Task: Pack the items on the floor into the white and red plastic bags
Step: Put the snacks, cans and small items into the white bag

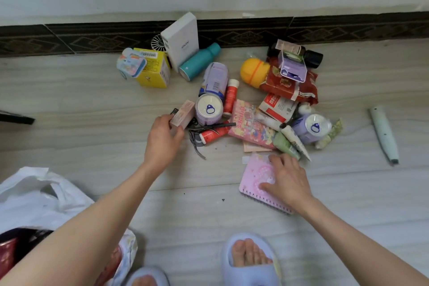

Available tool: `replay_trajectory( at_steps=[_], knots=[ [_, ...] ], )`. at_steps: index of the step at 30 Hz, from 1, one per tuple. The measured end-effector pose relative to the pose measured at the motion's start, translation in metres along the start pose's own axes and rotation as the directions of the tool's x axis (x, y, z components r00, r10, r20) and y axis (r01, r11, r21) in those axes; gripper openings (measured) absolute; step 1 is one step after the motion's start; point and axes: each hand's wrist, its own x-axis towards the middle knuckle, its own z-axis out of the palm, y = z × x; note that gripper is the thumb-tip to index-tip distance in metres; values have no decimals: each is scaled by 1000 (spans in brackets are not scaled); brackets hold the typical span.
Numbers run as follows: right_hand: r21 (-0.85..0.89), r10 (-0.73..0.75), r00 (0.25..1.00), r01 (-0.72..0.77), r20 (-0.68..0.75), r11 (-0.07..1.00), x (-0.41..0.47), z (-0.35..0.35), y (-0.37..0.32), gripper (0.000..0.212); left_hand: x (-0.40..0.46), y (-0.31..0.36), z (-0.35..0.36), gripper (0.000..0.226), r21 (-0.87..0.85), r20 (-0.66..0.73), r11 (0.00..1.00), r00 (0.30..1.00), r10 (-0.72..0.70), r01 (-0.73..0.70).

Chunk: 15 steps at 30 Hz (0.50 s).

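Note:
A pile of items lies on the floor by the wall. My left hand (163,139) grips a small pink box (183,115) at the pile's left edge. My right hand (286,180) presses on a pink spiral notebook (254,177) lying in front of the pile. A white plastic bag (34,195) lies at the lower left, under my left forearm, with something red and dark inside it. In the pile are two purple cans (209,109), red tubes (231,97), a pink sticker pack (251,126), a red snack bag (290,83) and a yellow capsule (254,72).
A white box (181,40), a teal bottle (199,61) and a yellow box (152,72) stand near the dark skirting tiles. A pale green tool (384,133) lies alone at the right. My two blue slippers (250,260) are at the bottom. A dark object (16,118) pokes in at left.

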Motion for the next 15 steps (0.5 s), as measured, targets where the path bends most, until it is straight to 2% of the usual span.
replay_trajectory(
  at_steps=[5, 8, 11, 15],
  knots=[
    [-1, 34, 999, -34, 32, 999, 3, -8, -5, 81, -29, 2, -13, 25, -148, -64, 988, 996, -57, 47],
    [74, 5, 996, 1, -85, 997, -5, -12, -8, 61, -50, -2, -27, 21, -199, -64, 978, 995, -71, 57],
    [157, -52, 979, 84, -198, 984, -15, -24, -19, 32, -67, -7, -46, 20, -234, -70, 968, 992, -108, 89],
    [111, -249, 935, 283, -251, 953, -35, -43, -53, 18, -97, -17, -85, 18, -272, -92, 953, 982, -162, 132]
  ],
)
